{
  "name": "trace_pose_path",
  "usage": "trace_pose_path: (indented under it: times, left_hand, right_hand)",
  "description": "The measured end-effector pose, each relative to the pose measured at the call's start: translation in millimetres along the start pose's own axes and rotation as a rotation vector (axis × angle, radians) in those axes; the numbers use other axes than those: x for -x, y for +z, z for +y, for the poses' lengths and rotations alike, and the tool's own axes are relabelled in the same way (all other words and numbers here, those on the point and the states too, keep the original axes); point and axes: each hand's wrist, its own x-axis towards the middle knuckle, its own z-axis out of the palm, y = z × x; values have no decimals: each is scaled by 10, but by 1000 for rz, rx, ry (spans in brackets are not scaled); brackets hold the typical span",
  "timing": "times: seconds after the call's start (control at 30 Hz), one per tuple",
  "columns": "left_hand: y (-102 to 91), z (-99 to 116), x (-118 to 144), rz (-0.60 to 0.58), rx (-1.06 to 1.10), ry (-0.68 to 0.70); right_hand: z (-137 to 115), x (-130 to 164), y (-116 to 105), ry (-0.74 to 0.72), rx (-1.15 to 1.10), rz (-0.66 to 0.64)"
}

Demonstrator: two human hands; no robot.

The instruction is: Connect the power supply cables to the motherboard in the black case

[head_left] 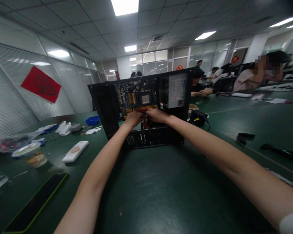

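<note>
An open black computer case [97, 107] stands on the table in front of me, its inside facing me. In it are a motherboard [127, 87] and a silver power supply [177, 91]. My left hand [133, 118] and my right hand [157, 115] meet at the motherboard's lower edge, by the yellow-orange slots. Their fingers are closed at the ends of a thin reddish strip that looks like a memory stick [144, 111]; the fingers partly cover it. Red and dark cables [146, 123] hang just below the hands.
On the left lie a green-edged phone [36, 201], a white box-like device [75, 151], a cup [34, 155] and a blue tray [92, 121]. To the right are a black bag [198, 119] and black straps [279, 152]. Other people sit beyond the table.
</note>
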Motion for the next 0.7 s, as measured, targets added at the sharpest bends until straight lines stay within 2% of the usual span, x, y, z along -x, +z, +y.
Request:
trace_pose_path:
  times: [0.23,0.7]
  left_hand:
    - [37,14,2,26,13,-37]
    - [42,19,-13,21,53,-39]
  right_hand:
    - [-42,-28,67,18,109,-42]
    - [-41,-46,66,1,146,-53]
